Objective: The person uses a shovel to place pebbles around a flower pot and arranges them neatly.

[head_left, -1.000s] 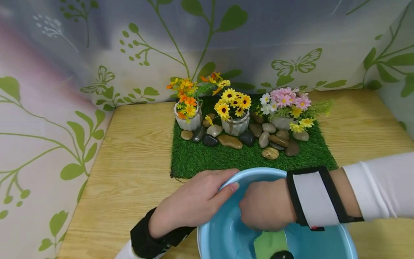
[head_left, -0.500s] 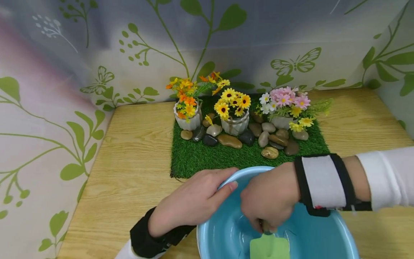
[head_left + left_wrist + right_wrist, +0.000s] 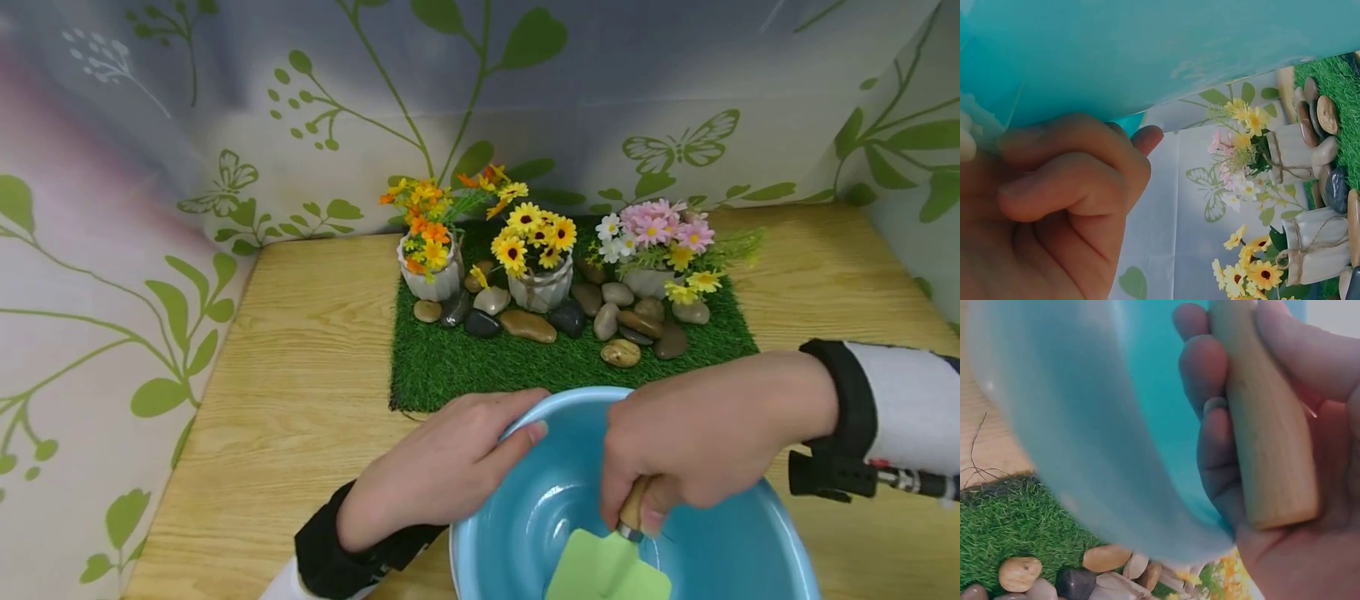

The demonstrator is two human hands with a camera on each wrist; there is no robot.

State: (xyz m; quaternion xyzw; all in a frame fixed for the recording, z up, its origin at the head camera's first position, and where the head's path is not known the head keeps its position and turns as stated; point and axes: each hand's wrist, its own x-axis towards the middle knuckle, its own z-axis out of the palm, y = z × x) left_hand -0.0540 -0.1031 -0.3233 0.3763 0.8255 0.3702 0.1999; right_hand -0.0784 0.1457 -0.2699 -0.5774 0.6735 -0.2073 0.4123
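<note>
A light-blue plastic basin (image 3: 783,533) stands at the front of the table, its near side cut off by the head view's lower edge. At its left rim my left hand (image 3: 442,462) grips the edge, thumb over the inside, fingers curled against the outer wall in the left wrist view. Over the basin's right half, my right hand (image 3: 705,425) grips a small garden trowel by its wooden handle (image 3: 1272,437). The trowel's light-green blade (image 3: 600,567) points down into the basin, tip out of frame.
Behind the basin lies a green turf mat (image 3: 480,375) with several pebbles (image 3: 528,326). Three whitish pots of flowers (image 3: 542,287) stand along its back. Floral cloth (image 3: 337,67) hangs behind and beside the wooden table (image 3: 315,333).
My right hand has risen and moved right, tilting the trowel so its handle shows. A dark stone by the blade is no longer in view. The left hand stays on the rim.
</note>
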